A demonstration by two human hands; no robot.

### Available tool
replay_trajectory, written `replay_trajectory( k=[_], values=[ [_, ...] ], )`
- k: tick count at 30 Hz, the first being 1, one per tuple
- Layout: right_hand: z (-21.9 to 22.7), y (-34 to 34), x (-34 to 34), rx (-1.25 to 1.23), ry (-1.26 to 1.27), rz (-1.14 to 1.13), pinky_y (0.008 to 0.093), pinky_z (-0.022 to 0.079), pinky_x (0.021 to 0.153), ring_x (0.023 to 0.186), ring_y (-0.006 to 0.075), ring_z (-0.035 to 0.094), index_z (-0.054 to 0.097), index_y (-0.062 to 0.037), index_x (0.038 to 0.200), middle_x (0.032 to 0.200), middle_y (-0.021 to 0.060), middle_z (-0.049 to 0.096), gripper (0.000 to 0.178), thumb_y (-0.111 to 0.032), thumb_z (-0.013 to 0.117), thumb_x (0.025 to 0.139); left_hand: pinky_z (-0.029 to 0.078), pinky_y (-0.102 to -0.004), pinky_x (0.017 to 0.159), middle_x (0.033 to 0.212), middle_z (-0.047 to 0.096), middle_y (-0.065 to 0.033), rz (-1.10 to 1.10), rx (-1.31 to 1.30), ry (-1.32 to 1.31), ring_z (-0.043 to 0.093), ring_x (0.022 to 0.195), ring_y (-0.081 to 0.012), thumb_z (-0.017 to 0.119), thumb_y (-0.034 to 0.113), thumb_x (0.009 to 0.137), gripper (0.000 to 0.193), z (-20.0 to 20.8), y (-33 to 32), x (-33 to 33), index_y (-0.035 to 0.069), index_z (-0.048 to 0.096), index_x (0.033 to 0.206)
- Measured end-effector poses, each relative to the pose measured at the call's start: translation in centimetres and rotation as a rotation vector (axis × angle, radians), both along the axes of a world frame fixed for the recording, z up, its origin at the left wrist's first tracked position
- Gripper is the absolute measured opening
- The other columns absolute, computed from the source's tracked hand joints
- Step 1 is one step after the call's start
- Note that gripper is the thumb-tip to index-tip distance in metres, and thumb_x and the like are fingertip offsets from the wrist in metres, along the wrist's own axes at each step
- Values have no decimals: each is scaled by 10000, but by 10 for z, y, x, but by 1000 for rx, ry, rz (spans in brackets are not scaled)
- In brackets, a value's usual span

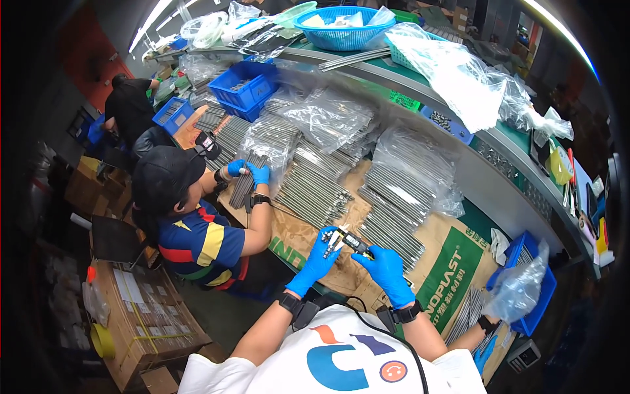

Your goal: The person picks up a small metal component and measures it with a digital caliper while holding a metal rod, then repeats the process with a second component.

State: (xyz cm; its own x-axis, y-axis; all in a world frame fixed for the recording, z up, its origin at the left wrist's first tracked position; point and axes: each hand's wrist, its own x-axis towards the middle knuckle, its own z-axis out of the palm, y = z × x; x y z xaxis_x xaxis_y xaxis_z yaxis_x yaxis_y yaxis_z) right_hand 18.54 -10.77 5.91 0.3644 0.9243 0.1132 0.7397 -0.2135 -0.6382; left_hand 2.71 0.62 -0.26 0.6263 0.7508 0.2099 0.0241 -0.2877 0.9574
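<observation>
My left hand, in a blue glove, is closed at the jaw end of a caliper with a dark body and pale metal jaws. Whether its fingers pinch a small part there is too fine to tell. My right hand, also gloved in blue, grips the other end of the caliper. Both hands are above brown packing paper with a green printed band. Just beyond them lie rows of thin metal rods, and another stack of metal rods is further left.
Plastic bags cover some rods. At left, a co-worker's gloved hands hold a rod bundle. Another person's gloved hand is at right near a blue bin. Blue bins stand behind; a raised shelf carries a blue basket.
</observation>
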Motion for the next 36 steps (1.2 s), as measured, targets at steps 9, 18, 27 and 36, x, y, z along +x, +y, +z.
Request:
replay_trajectory(
  k=[9,18,27,36],
  values=[
    [6,-4,9,-133,52,7,354,383,432,437,250,516,647,-31,700,519,130,534,500,-529,688,722,369,-316,973,1229,433,-133,-23,158,181,456,1158,-229,570,61,850,460,-4,-5,-7,15,374,1262],
    [28,-10,28,-88,25,-63,365,390,439,456,293,524,634,-20,680,531,153,536,529,-545,694,701,348,-363,1015,1316,395,-132,-74,173,177,393,1227,-308,599,117,845,453,0,-6,-20,58,491,1281],
    [31,11,36,3,-91,-53,373,412,452,472,305,542,630,-31,677,539,159,544,500,-526,691,714,326,-340,1033,1392,321,-117,-120,123,189,373,1258,-259,543,69,858,420,-5,-9,-32,51,508,1276],
    [20,26,11,81,-95,-16,376,410,432,491,290,562,623,-50,708,543,135,555,472,-518,650,759,329,-339,1024,1369,332,-125,-91,260,284,411,1214,-264,537,95,874,502,-7,0,-17,68,410,1358]
  ],
)
